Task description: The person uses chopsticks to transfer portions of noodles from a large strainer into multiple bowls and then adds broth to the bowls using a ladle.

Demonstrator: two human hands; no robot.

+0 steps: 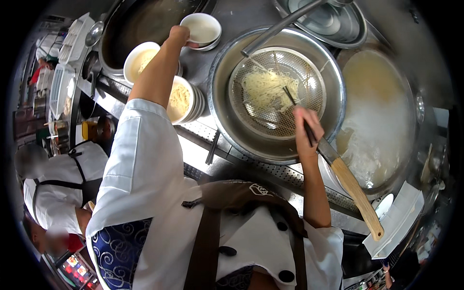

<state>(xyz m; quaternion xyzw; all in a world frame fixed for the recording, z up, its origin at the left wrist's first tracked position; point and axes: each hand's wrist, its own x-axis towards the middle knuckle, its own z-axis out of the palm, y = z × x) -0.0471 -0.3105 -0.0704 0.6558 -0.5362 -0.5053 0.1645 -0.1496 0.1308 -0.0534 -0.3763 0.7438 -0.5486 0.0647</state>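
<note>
Currently, chopsticks (297, 108) are being pinched by the right hand (305, 129) over noodles (266, 87) in a mesh strainer (275, 94) inside a steel basin (227, 106). An empty white bowl (202, 29) is being gripped at its rim by the left hand (180, 35); two noodle-filled bowls (140, 60) are sitting just beside on the crowded desk (232, 19).

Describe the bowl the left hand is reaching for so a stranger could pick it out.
Start at the big steel basin holding the noodle strainer. Up and to its left, at the left hand, sits a white bowl. Unlike the two noodle-filled bowls nearer the person, it looks empty.
</note>
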